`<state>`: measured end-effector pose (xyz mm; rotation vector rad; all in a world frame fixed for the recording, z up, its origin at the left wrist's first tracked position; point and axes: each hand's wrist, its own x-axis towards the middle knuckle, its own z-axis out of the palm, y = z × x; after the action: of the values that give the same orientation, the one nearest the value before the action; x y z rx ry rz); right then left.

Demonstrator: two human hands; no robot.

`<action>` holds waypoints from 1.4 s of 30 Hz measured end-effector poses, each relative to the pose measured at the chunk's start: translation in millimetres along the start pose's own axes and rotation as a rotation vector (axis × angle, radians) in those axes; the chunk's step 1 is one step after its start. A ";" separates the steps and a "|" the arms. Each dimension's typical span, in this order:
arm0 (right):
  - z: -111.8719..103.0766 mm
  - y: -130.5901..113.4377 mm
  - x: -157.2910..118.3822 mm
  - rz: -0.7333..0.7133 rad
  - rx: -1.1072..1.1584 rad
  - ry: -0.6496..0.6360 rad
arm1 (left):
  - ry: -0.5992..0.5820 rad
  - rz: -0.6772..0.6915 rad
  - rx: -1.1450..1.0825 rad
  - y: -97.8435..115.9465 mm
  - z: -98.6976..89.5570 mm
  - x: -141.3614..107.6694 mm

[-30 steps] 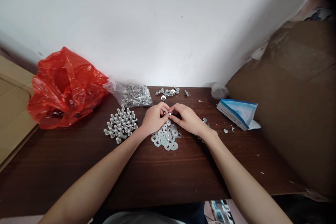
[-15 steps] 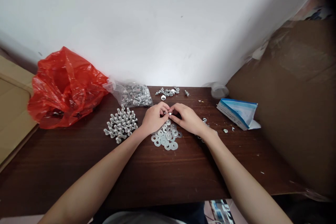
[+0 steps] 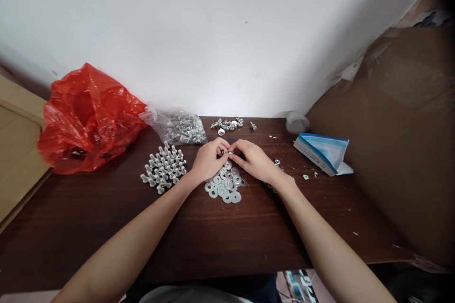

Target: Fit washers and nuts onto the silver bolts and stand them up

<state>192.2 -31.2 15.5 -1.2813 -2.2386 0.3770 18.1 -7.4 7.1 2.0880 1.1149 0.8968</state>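
Note:
Over the middle of the table my left hand (image 3: 209, 158) is closed, its thumb and fingers pinching a small bolt (image 3: 223, 152). The fingertips of my right hand (image 3: 254, 158) meet it from the other side and grip a small nut (image 3: 231, 153) at the bolt's end. Fingers partly cover both pieces. Just below the hands lies a loose pile of flat washers (image 3: 227, 187). To the left, several bolts (image 3: 165, 165) stand grouped on their heads. A few nuts (image 3: 277, 163) lie beside my right wrist, partly hidden by it.
Bolts fitted with washers (image 3: 229, 125) lie near the wall. Left of them are a clear bag of hardware (image 3: 186, 128) and a red plastic bag (image 3: 90, 118). A clear round container (image 3: 297, 123) and a blue-white packet (image 3: 322, 151) sit right, before a cardboard box (image 3: 398, 151).
Both hands stay in the same place. The nut between my right fingertips looks slightly turned, and the fingers have shifted a little. Everything on the table stays put.

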 end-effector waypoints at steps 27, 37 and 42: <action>1.2 -0.2 -0.4 0.006 -0.003 0.016 | 0.051 -0.008 -0.089 -7.3 5.0 1.0; 0.7 -2.3 -0.9 0.031 -0.003 0.014 | 0.048 0.007 -0.090 -6.7 4.6 0.9; -0.1 -3.8 -0.8 0.022 -0.011 0.011 | 0.045 0.005 -0.093 -9.0 5.9 0.9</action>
<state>189.9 -33.8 17.2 -1.3118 -2.2220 0.3660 19.0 -3.6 -2.9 2.0045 1.0712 0.9840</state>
